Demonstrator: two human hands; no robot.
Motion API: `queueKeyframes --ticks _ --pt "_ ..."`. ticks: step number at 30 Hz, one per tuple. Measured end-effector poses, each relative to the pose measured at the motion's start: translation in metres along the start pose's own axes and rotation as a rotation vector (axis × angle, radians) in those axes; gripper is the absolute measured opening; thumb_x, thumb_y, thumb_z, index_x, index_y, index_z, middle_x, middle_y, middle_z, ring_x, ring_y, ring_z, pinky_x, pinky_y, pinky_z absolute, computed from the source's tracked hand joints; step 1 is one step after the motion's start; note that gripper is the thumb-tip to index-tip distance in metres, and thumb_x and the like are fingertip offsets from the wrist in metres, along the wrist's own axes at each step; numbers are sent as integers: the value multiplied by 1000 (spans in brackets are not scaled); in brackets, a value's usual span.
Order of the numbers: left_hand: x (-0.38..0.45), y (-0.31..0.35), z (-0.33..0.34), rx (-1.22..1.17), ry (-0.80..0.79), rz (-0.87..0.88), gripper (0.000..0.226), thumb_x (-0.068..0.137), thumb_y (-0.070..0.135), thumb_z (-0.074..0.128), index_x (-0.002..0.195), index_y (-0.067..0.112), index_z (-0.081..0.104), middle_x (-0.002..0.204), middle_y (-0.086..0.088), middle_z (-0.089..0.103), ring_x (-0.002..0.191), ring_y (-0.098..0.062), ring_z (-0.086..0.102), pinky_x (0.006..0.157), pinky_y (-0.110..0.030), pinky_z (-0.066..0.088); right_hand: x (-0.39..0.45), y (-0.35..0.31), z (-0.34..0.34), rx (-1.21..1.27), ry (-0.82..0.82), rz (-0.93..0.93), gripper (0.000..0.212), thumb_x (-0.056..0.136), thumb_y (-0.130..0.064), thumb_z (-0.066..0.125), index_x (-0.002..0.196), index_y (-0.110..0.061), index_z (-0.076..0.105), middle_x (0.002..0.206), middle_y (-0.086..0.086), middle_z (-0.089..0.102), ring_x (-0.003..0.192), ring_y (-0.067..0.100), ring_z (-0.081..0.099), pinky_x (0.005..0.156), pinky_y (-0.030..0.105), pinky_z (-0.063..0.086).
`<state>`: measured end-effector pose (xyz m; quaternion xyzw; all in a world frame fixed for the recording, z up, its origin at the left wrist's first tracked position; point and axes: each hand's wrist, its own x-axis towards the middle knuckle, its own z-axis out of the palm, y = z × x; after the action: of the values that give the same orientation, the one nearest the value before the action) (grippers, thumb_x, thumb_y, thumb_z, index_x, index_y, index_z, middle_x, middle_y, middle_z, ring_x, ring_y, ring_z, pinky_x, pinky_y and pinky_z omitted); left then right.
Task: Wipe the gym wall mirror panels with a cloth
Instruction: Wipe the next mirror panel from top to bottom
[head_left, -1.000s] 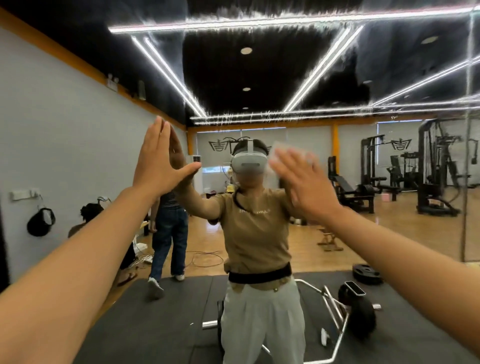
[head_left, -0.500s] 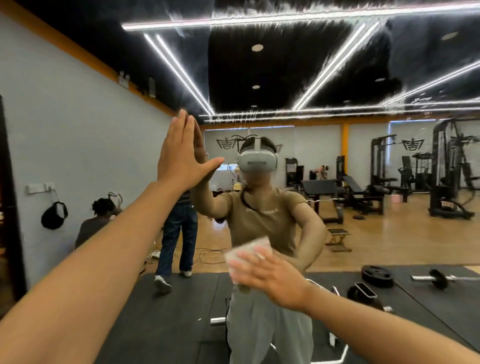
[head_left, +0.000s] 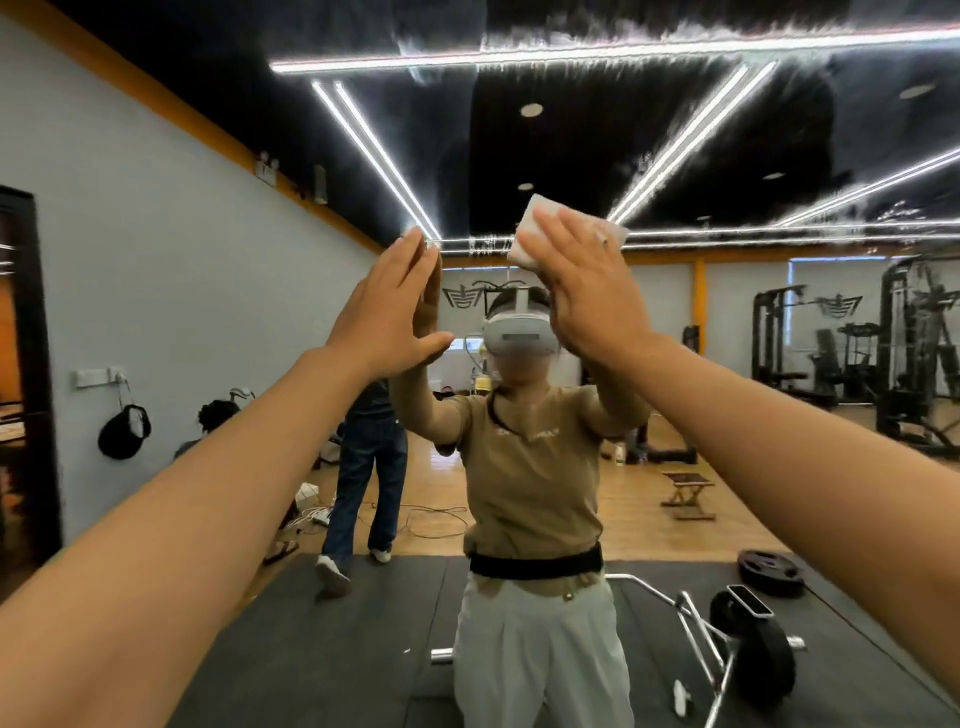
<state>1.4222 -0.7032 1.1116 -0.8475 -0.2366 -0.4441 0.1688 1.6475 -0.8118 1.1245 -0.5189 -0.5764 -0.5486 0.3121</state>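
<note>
The wall mirror (head_left: 649, 135) fills the whole view and shows my own reflection and the gym behind me. My left hand (head_left: 387, 312) lies flat against the glass with straight fingers, left of centre. My right hand (head_left: 587, 283) presses a small white cloth (head_left: 535, 228) flat onto the mirror with straight fingers, just above the reflected headset. Most of the cloth is hidden under my palm. Smeary streaks mark the glass in the upper part, along the reflected ceiling lights.
In the reflection, a trap bar with black plates (head_left: 748, 654) lies on the black mat behind me. A person in jeans (head_left: 369, 467) walks at the left, another person (head_left: 215, 421) sits by the wall. Weight machines (head_left: 904, 358) stand at the right.
My right hand swept the cloth down from head height to waist height, then back up to above head height. My left hand stayed flat on the glass.
</note>
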Motion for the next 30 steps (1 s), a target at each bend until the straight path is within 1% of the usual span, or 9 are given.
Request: queueKeyframes --ticks 4,6,11,15,18,21,25,27,30 --pt "0 -2 0 4 -18 10 99 87 45 70 159 18 8 166 1 -7 153 -22 -1 119 -41 19 -58 -35 27 -8 -5 -68 71 86 6 54 151 -17 36 160 10 29 150 31 16 121 51 13" --pt "-1 -3 0 3 -25 22 98 88 44 70 159 17 8 166 1 -7 153 -22 -3 120 -40 17 -112 -56 40 -6 -122 -235 74 84 2 48 153 -19 32 162 7 23 152 28 10 123 47 6" --pt "-12 0 5 -29 17 32 89 91 40 67 158 15 15 167 0 0 153 -21 -2 121 -41 17 -241 -85 54 -97 -441 -707 63 91 -18 41 154 -24 33 163 0 23 151 24 17 123 44 2" --pt "-69 1 37 -121 94 -20 80 92 32 66 157 15 22 165 -1 10 153 -18 6 123 -44 19 -236 -63 53 -141 -492 -901 57 98 -21 41 153 -24 30 163 -1 21 151 20 16 124 41 3" --pt "-127 6 74 -257 98 -128 79 94 29 64 158 19 19 166 5 5 152 -12 0 123 -40 11 -172 -47 44 -61 -407 -760 68 91 -15 49 153 -26 26 163 -1 21 151 20 18 122 44 17" --pt "-176 19 108 -285 134 -227 78 93 26 66 157 18 21 166 6 3 153 -11 1 122 -36 10 -79 -35 26 -67 -215 -458 66 87 -2 42 150 -23 34 160 5 29 148 25 21 120 47 16" --pt "-213 39 137 -347 133 -273 73 94 34 55 157 16 22 166 10 0 153 -10 -2 122 -23 0 2 -33 15 -43 -45 -97 66 85 3 60 145 -19 45 155 7 37 145 30 26 118 48 20" --pt "-223 44 146 -344 112 -299 73 94 38 52 157 16 21 166 10 -2 152 -9 -3 121 -23 0 -4 -42 20 -31 -13 -44 67 85 3 53 147 -17 43 157 9 35 147 32 24 119 50 17" --pt "-234 42 157 -321 71 -293 77 95 34 55 158 14 16 166 9 -7 153 -11 -6 121 -27 0 -75 -64 37 -52 -67 -151 68 86 0 41 152 -17 38 161 8 27 150 30 15 122 48 9"
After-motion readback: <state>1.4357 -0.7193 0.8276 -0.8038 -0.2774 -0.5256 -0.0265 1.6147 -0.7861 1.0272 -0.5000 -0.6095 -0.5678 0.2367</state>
